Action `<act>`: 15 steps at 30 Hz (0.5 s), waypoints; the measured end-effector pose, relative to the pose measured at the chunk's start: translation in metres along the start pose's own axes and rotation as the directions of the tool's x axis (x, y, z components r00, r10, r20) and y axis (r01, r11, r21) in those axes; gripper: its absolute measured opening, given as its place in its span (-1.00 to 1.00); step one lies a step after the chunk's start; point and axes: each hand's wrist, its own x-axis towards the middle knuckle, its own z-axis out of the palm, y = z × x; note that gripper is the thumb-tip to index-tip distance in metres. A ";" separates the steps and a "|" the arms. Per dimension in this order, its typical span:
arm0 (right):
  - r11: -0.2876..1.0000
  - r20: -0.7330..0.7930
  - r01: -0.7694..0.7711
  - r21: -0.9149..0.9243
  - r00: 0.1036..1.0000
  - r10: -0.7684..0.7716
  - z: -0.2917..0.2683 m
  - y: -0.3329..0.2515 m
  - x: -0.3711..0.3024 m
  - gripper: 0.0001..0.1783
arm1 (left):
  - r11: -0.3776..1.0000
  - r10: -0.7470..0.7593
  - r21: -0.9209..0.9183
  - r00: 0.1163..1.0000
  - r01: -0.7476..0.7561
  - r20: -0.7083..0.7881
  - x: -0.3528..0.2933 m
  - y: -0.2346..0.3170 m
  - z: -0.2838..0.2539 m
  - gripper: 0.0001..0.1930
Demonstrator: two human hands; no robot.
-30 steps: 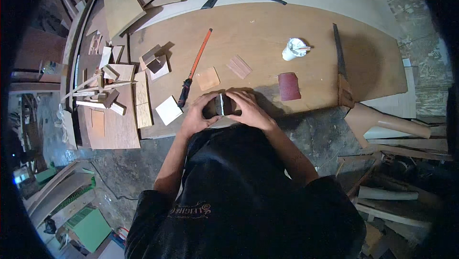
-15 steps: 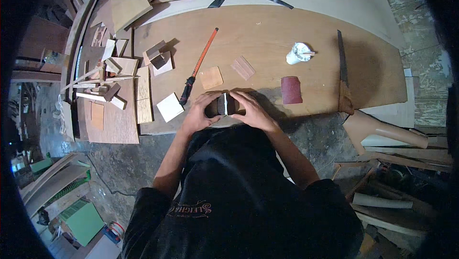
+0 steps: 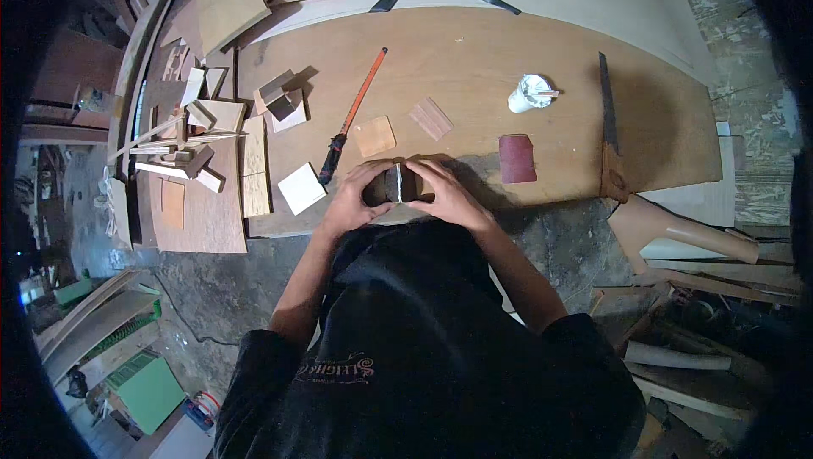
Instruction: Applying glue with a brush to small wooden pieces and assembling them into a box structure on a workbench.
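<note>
At the near edge of the wooden board, a small dark brown wooden piece (image 3: 391, 185) with a white strip along its top is held between both hands. My left hand (image 3: 359, 197) curves round its left side, fingertips on the far end and thumb near. My right hand (image 3: 445, 197) grips the other side the same way. The fingertips of the two hands nearly meet. Part of the piece is hidden by the fingers. Closest to my left hand are a square wood tile (image 3: 375, 135) and a white square tile (image 3: 301, 189).
A red-bladed tool with a dark handle (image 3: 355, 118), a striped wood piece (image 3: 432, 118), maroon sandpaper (image 3: 517, 159), a white cup with a stick (image 3: 528, 94) and a handsaw (image 3: 609, 120) lie around the board (image 3: 474, 52). Wood offcuts (image 3: 216, 116) crowd the left.
</note>
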 end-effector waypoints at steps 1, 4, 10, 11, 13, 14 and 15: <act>1.000 0.006 -0.015 0.001 1.000 0.015 0.000 0.000 0.000 -0.15 | 1.000 0.001 -0.001 1.000 -0.001 0.000 0.000 0.000 0.000 -0.23; 1.000 -0.006 0.007 -0.013 1.000 -0.007 -0.001 0.001 -0.001 -0.16 | 1.000 -0.027 -0.004 1.000 0.028 0.013 0.000 0.001 0.000 -0.23; 1.000 0.012 -0.019 -0.017 1.000 0.019 -0.001 0.002 0.000 -0.16 | 0.999 -0.045 -0.010 0.999 0.045 0.014 0.000 0.004 -0.001 -0.24; 1.000 0.013 -0.018 -0.015 1.000 0.019 0.000 0.002 0.000 -0.16 | 0.999 -0.040 -0.007 0.999 0.041 0.019 0.000 0.003 -0.001 -0.23; 1.000 -0.008 -0.005 -0.020 1.000 0.005 0.000 0.002 -0.001 -0.16 | 0.999 -0.033 -0.003 0.999 0.033 0.024 0.001 0.003 -0.001 -0.23; 1.000 -0.010 -0.005 -0.022 1.000 0.004 0.000 0.002 -0.001 -0.16 | 1.000 -0.027 -0.003 0.999 0.027 0.021 0.002 0.005 -0.001 -0.23; 1.000 -0.011 -0.004 -0.020 1.000 0.004 -0.001 0.002 -0.001 -0.16 | 1.000 -0.021 -0.002 1.000 0.021 0.017 0.002 0.006 -0.002 -0.23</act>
